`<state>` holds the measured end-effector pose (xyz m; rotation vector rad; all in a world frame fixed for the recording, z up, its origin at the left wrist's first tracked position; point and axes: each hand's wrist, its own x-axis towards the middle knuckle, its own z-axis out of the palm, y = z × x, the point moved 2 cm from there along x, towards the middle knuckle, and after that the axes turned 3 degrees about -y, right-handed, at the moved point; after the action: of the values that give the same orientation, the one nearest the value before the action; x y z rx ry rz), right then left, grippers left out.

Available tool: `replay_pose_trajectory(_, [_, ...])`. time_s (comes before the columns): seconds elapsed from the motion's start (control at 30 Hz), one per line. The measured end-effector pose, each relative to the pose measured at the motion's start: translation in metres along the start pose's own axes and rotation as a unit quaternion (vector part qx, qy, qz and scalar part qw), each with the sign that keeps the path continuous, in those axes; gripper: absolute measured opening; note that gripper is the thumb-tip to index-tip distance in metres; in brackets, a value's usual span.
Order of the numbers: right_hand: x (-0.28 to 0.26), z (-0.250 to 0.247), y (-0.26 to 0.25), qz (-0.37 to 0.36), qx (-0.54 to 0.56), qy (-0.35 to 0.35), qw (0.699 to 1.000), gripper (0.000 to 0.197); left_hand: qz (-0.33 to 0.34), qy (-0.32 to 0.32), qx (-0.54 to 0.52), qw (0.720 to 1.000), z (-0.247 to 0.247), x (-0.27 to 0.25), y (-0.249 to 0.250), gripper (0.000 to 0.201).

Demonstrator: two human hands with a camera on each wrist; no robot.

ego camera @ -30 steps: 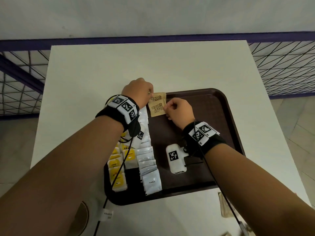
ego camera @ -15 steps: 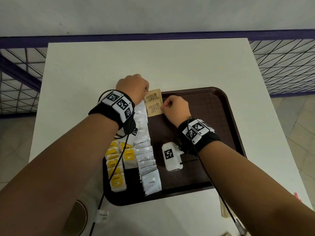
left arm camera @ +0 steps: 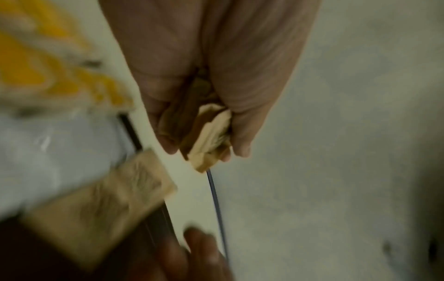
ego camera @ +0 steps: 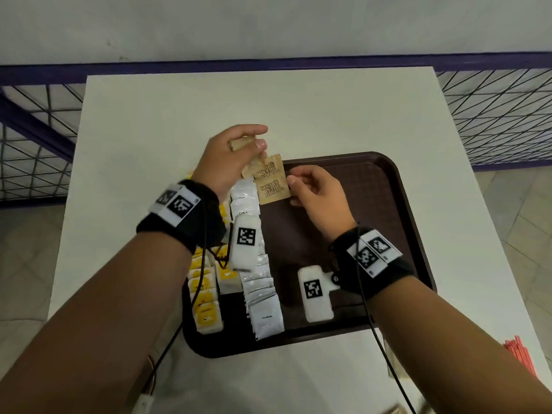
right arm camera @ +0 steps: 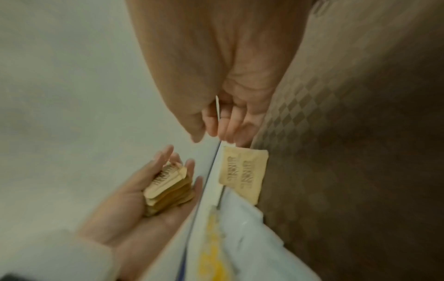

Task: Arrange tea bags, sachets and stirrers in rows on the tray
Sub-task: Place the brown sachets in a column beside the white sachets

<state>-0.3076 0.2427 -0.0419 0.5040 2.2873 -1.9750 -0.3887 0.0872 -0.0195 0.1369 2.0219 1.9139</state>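
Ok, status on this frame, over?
Left hand holds brown sachet stack. Right hand at placed sachet on tray. Nothing blocking.

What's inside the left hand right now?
The left hand grips a stack of brown sugar sachets; the exact count is hidden because they overlap.

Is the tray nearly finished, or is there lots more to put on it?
About halfway. Done: a row of yellow tea bags and a row of white coffee sachets lie along the tray. In hand: the left hand holds a stack of brown sugar sachets; two already lie at the far end by the right hand. Left: the rest of that row, and the red stirrers waiting on the table.
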Motion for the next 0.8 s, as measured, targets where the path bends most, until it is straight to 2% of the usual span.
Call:
replay_pose_trajectory(0.03, [-0.009,0.003,-0.004,0.029,0.113,-0.037,0.992,0.024,-0.016,-0.010,-0.092,0.996,0.007,-0.010,-0.002,0.023])
replay_pose_trajectory(0.1, [-0.024,0.011,-0.008,0.085,0.292,-0.107,0.947,0.036,-0.039,-0.040,-0.183,0.982,0.024,-0.026,-0.006,0.026])
replay_pose_trajectory(0.17, [-0.033,0.017,-0.008,0.097,0.359,-0.146,0.917,0.039,-0.042,-0.075,-0.142,0.986,0.038,-0.037,-0.012,0.026])
replay_pose_trajectory(0.23, [-0.037,0.019,-0.005,0.102,0.363,-0.133,0.916,0.036,-0.055,-0.099,-0.045,0.993,0.044,-0.040,-0.019,0.029])
replay_pose_trajectory(0.33, [-0.035,0.015,0.006,0.120,0.343,-0.078,0.928,0.029,-0.075,-0.092,0.076,0.990,0.038,-0.036,-0.023,0.032])
replay_pose_trajectory(0.47, [-0.030,0.007,0.019,0.132,0.259,-0.049,0.956,0.025,-0.072,-0.102,0.181,0.975,0.020,-0.027,-0.016,0.020])
replay_pose_trajectory(0.53, [-0.026,0.010,0.023,0.127,0.205,-0.036,0.970,0.025,-0.083,-0.108,0.240,0.961,0.013,-0.018,-0.013,0.017])
replay_pose_trajectory(0.63, [-0.019,0.014,0.030,0.097,0.076,0.026,0.992,0.026,-0.105,-0.120,0.307,0.938,0.010,-0.004,-0.012,0.013])
replay_pose_trajectory(0.8, [-0.012,0.014,0.033,0.060,-0.084,0.095,0.990,0.025,-0.094,-0.123,0.387,0.909,0.017,0.009,-0.014,0.017])
